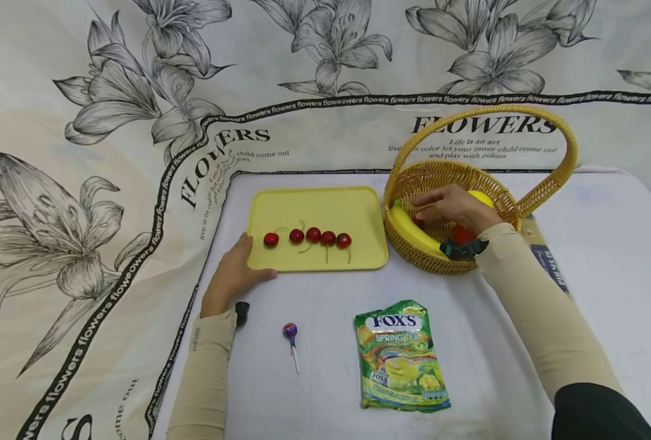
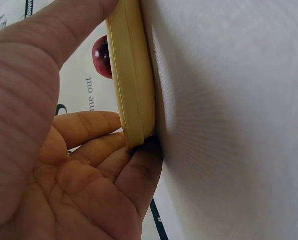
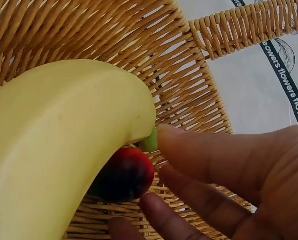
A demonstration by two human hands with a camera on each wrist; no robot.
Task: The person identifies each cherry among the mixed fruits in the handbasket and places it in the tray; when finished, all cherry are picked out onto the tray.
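My left hand [image 1: 232, 275] rests at the near left corner of a yellow tray [image 1: 314, 198], thumb along the near edge, fingers at the left side. In the left wrist view the fingertips touch the tray's edge [image 2: 131, 90]. Several red cherries with stems, such as this cherry [image 1: 313, 234], lie in a row on the tray. My right hand [image 1: 452, 206] reaches into a wicker basket [image 1: 430, 264], fingers spread. In the right wrist view its fingertips are beside a dark red cherry [image 3: 123, 175], partly under a banana [image 3: 73, 115]; contact is unclear.
The basket also holds a red fruit [image 1: 463, 234] and a yellow fruit [image 1: 482, 197], partly hidden; its tall handle [image 1: 567, 146] arches above. A green candy bag [image 1: 402, 360] and a wrapped lollipop [image 1: 290, 332] lie nearer. A printed packet [image 1: 548, 263] lies right of the basket.
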